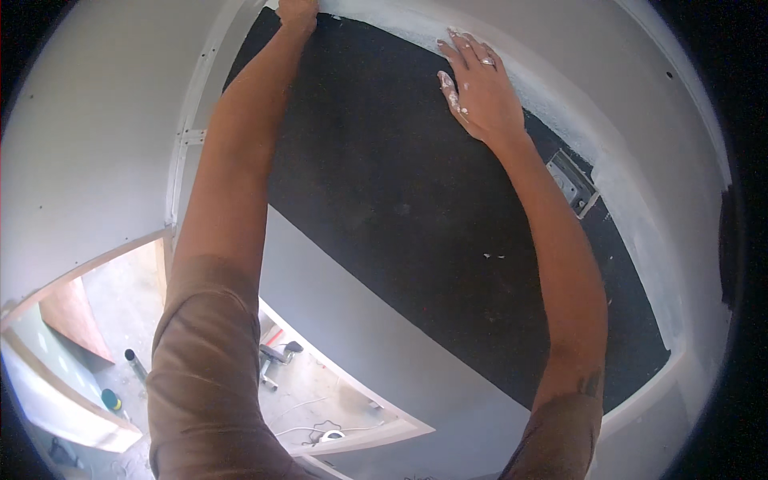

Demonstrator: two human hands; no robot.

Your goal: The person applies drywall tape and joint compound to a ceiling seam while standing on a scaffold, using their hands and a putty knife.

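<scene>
My left hand (298,14) is at the top edge of a large black board (384,176), partly cut off by the frame; its fingers are curled, and whatever they grip is hidden. Against the board's upper right edge, my right hand (480,92) rests with fingers spread, a ring on one finger and white paste on the thumb and fingertips. A pale, rough band of white filler (556,120) runs along that edge. A recessed metal box (570,182) sits in the board beside my right forearm.
Pale panels (88,120) with screwed metal strips (192,136) border the board. A grey strip (360,312) runs along its lower side. Lower down, framed openings show a floor (360,400) with cables, a grey tool (276,356) and a green cylinder (110,400).
</scene>
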